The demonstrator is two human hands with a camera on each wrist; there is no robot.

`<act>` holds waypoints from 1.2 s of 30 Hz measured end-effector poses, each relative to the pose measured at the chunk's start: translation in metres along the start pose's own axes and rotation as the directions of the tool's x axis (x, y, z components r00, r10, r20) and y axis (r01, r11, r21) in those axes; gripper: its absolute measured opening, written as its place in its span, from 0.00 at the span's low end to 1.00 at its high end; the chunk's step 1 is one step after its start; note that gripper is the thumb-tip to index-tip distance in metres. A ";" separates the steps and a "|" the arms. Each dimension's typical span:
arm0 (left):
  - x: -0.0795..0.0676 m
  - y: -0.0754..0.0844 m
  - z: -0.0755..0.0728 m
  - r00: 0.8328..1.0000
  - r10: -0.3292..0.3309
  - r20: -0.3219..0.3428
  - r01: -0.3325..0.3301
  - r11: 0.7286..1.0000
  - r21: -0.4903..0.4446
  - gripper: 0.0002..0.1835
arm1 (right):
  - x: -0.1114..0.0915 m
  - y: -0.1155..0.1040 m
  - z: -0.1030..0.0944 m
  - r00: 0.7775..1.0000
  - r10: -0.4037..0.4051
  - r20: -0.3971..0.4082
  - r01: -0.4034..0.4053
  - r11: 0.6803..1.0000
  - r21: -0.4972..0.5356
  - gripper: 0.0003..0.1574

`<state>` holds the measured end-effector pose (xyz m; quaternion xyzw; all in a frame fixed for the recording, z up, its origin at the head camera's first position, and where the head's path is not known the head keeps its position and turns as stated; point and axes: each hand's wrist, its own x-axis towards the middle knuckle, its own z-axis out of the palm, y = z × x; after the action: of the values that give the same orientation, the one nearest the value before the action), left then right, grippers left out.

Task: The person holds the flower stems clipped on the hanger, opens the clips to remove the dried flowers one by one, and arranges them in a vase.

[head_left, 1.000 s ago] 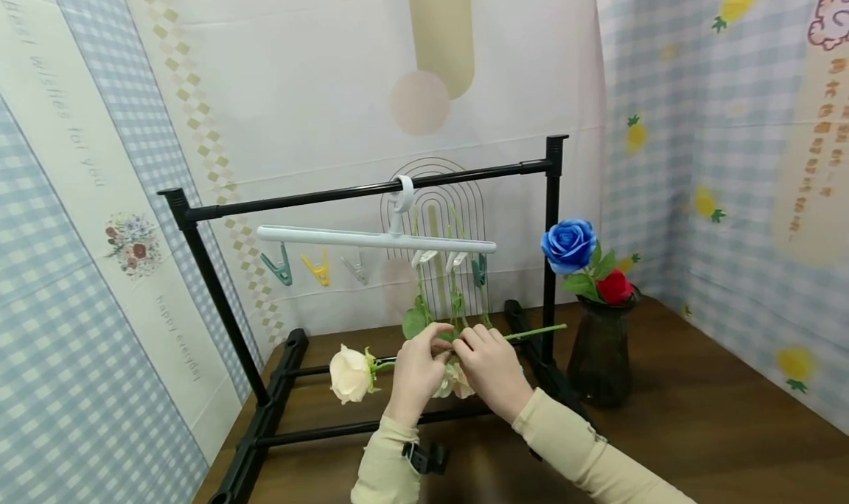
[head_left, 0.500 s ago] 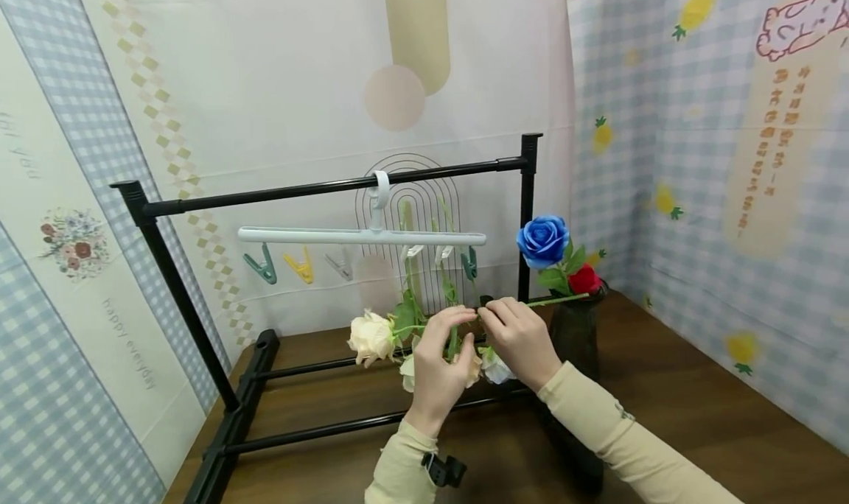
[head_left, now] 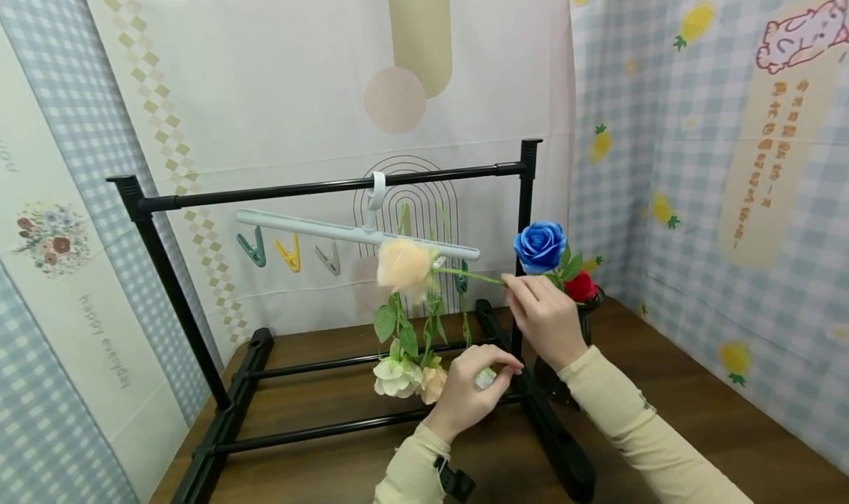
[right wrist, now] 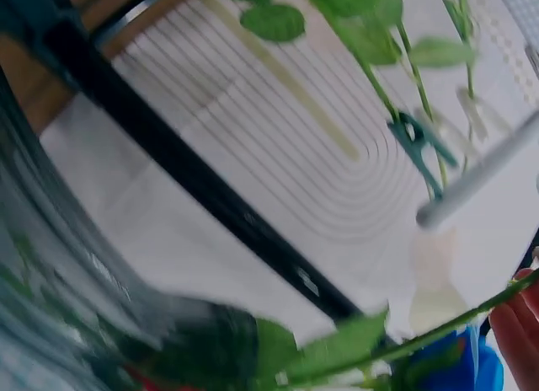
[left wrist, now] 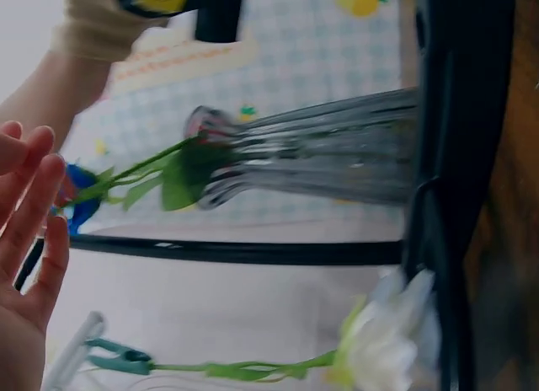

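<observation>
My right hand (head_left: 544,316) pinches the green stem of a peach rose (head_left: 403,264), whose bloom points left in front of the hanger's bar. Below and left of it, my left hand (head_left: 474,386) holds nothing; in the left wrist view its fingers (left wrist: 38,231) are loosely extended. The pale blue hanger (head_left: 301,224) tilts down to the right. From it hang a teal clip (head_left: 250,247), a yellow clip (head_left: 288,253), a grey clip (head_left: 328,258) and, at the right, another teal clip (right wrist: 421,147). Upside down below are a white-green rose (head_left: 398,377), another peach rose (head_left: 434,385) and a white rose (left wrist: 392,336).
A black rack (head_left: 278,191) carries the hanger on its top rail. Right of it, a dark glass vase (left wrist: 328,147) holds a blue rose (head_left: 539,247) and a red rose (head_left: 581,287). Printed cloths hang behind the brown table (head_left: 670,408).
The peach rose has swung up in front of the hanger, its stem now in my right hand alone. My left hand has come away lower. The hanger has tipped down on its right side.
</observation>
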<state>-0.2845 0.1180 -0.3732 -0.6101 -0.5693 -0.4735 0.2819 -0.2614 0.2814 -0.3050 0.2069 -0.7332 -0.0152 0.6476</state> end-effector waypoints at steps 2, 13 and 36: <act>0.000 -0.004 0.009 0.997 -0.059 0.040 0.060 0.998 -0.012 0.07 | 0.005 0.008 -0.006 0.999 0.026 -0.022 -0.026 1.000 -0.003 0.11; 0.012 -0.020 0.054 0.858 -0.492 0.148 0.501 0.865 -0.028 0.12 | 0.020 0.067 -0.049 0.913 0.406 -0.036 -0.406 0.914 -0.007 0.08; 0.026 -0.051 0.141 0.575 -0.816 0.067 0.818 0.572 -0.058 0.46 | -0.032 0.093 -0.038 0.667 0.635 0.389 -0.628 0.761 -0.165 0.12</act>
<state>-0.2996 0.2631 -0.4148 -0.2977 -0.7709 -0.5630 -0.0027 -0.2490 0.3867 -0.3024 -0.0735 -0.8810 0.1589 0.4395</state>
